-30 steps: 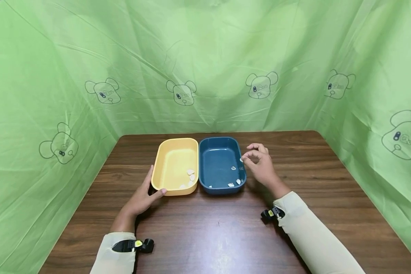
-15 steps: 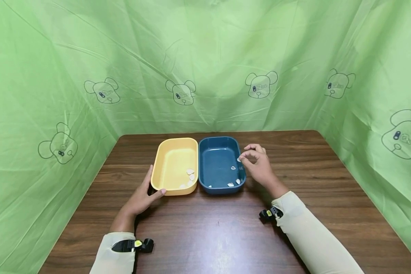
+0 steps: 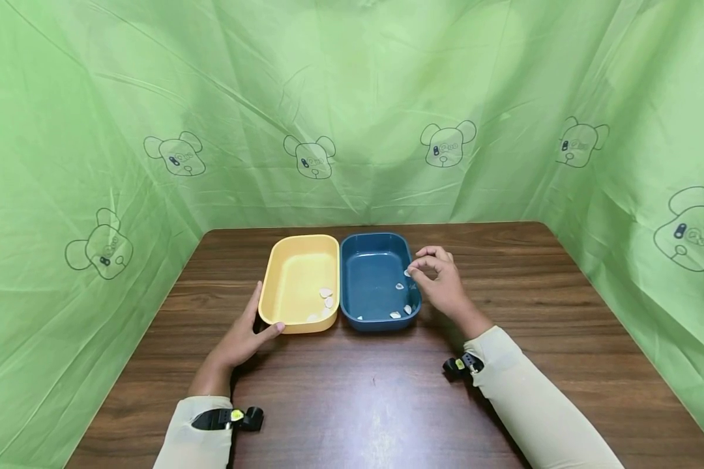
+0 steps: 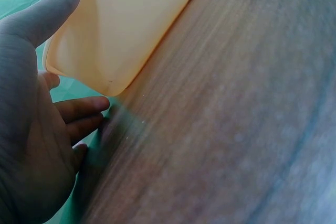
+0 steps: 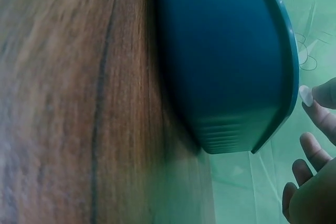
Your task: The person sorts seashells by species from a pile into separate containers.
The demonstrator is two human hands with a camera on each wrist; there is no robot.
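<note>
In the head view, my right hand (image 3: 444,284) is over the right rim of a blue plastic bin (image 3: 377,324). Its thumb and index finger pinch a small white shell-like piece (image 5: 306,95), with the other fingers loosely bent. Several similar white pieces (image 3: 396,315) lie on the blue bin's floor, mostly toward its near right side. My left hand (image 3: 240,339) rests at the near left corner of a yellow bin (image 3: 296,242), thumb at the front rim and straight fingers along the left side. Several pale pieces (image 3: 326,293) lie inside toward the yellow bin's right side.
Side by side, the two bins stand on a dark wooden table (image 3: 352,391). Green cloth (image 3: 375,78) printed with bear heads hangs behind and at both sides. Black wrist straps (image 3: 225,419) with small cameras sit over the pale sleeves (image 3: 540,404).
My right hand has shifted slightly left, bringing the pinched white piece from the blue bin's right rim to just inside it. My left hand and both bins stay put.
</note>
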